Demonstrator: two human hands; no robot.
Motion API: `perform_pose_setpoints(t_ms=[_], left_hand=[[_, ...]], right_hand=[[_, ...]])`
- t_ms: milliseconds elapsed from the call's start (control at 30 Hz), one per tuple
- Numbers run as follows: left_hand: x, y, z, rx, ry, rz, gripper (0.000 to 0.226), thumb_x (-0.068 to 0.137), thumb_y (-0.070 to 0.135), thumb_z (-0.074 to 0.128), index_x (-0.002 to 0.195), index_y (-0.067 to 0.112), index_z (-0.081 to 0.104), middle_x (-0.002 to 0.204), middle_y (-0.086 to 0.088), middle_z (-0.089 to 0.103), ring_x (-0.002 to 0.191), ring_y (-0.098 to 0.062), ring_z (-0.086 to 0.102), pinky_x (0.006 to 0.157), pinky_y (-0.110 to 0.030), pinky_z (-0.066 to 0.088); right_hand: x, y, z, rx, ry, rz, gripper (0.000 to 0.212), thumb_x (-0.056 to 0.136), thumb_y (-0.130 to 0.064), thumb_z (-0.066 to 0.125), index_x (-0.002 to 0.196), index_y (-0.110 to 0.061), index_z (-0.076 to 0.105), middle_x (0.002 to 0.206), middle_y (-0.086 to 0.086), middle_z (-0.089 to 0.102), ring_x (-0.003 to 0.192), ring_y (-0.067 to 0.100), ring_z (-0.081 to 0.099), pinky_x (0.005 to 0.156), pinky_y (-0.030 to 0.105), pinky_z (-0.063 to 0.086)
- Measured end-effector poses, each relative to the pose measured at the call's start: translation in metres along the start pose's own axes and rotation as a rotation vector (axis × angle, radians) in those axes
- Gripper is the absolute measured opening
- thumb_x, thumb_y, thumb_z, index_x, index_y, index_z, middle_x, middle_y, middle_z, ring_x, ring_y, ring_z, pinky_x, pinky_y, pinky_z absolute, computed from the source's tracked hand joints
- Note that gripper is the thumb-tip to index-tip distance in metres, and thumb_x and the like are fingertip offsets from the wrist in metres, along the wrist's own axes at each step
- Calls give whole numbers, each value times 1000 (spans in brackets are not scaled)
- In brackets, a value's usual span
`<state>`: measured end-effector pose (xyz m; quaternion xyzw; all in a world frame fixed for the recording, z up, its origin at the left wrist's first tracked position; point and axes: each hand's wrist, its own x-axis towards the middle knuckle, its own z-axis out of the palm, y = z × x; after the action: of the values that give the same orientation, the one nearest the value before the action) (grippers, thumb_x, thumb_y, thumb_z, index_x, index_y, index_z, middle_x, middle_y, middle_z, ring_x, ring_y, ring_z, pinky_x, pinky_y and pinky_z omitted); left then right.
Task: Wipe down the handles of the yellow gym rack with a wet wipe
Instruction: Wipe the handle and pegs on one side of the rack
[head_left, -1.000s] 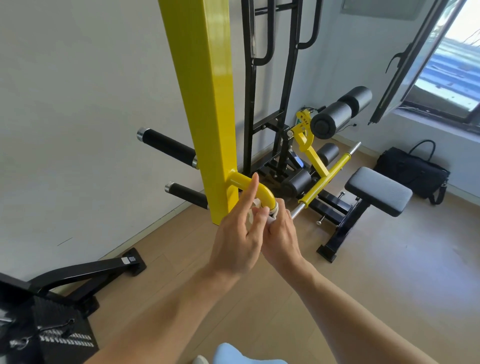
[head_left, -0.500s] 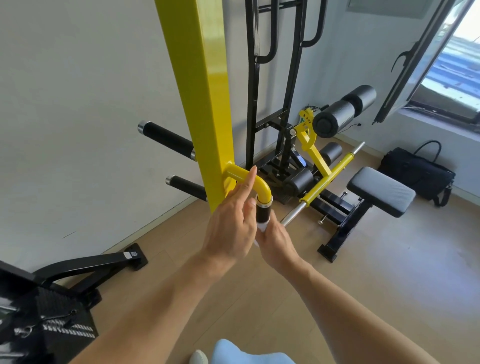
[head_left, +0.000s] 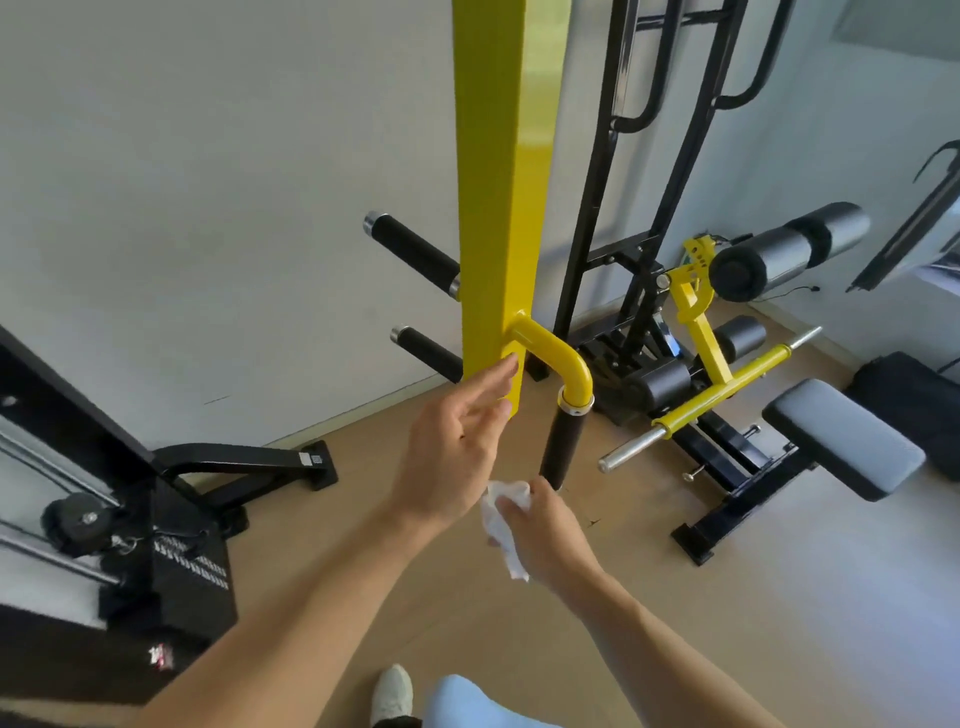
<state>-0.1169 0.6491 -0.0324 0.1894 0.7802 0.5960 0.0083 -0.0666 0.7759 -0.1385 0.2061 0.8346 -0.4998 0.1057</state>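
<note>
The right hand (head_left: 545, 535) pinches a crumpled wet wipe (head_left: 501, 525) just below the black handle (head_left: 563, 447), which hangs lengthwise downward from the yellow rack post (head_left: 498, 182). The left hand (head_left: 457, 447) hovers with relaxed fingers beside the post.

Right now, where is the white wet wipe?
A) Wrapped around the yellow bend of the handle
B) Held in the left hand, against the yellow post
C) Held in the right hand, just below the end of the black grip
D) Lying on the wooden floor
C: the right hand grips the crumpled wet wipe just under the lower end of the black grip, while the left hand is open and holds nothing.
</note>
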Motion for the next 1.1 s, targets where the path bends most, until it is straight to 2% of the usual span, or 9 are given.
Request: perform_pose_setpoints(t_ms=[100,167,267,367,533,700,900,1000,1100], left_hand=[[-10,-7,-19,-35,232,-30,34,99,17,61,132,21,64,125,9,70,113,4,64,92,-14,52],[-10,-14,-37,-43,328,-130,29,95,25,66,124,22,68,114,14,72,102,9,66,80,-6,50],[-2,-31,-63,-92,184,-387,41,87,56,66,110,23,72,104,2,75,97,-10,70,85,-25,57],[7,-44,-85,-315,-70,-522,63,83,67,56,108,11,73,107,-13,75,101,-28,70,83,-40,53],[29,-62,-110,-359,-157,-431,38,87,43,67,103,9,73,100,-7,73,95,-24,68,80,-31,54],[56,-79,-132,-327,-200,-396,16,90,32,69,92,17,76,91,-3,73,92,-23,67,84,-38,57],[73,-91,-150,-172,-150,-349,26,90,46,67,83,22,76,86,2,74,84,-19,68,67,-28,57],[73,-90,-150,-89,-134,-324,33,88,51,66,78,21,72,82,4,72,76,-11,66,54,-16,50],[73,-88,-148,-88,-122,-312,33,86,50,69,69,22,69,68,11,68,62,0,61,49,-12,45]], right_hand=[[-14,-48,-2,241,76,-155,22,92,-36,69,83,-17,67,64,-7,66,57,4,60,51,21,48],[-21,-71,-1,411,11,-161,18,89,-37,74,84,-20,73,70,-7,75,66,7,70,60,25,55],[-23,-94,7,625,-83,-160,28,83,-34,76,101,-13,74,94,1,80,90,21,76,84,39,62],[-15,-108,17,689,-31,-168,47,76,-30,80,116,-11,64,100,5,79,93,22,76,88,45,61],[-1,-124,39,672,71,-143,48,74,-42,75,110,-11,68,99,1,78,92,19,75,84,41,62],[14,-139,63,682,119,-113,29,98,-37,59,113,-16,72,102,1,79,96,19,74,86,36,60],[23,-152,86,912,126,-5,25,108,-22,44,110,-20,69,99,0,78,98,21,73,89,39,59],[23,-155,90,1061,77,87,27,103,-25,47,114,-15,70,107,7,77,108,33,70,96,50,55],[24,-156,90,992,43,77,28,101,-33,58,118,-13,68,111,10,76,105,30,72,92,48,58]])
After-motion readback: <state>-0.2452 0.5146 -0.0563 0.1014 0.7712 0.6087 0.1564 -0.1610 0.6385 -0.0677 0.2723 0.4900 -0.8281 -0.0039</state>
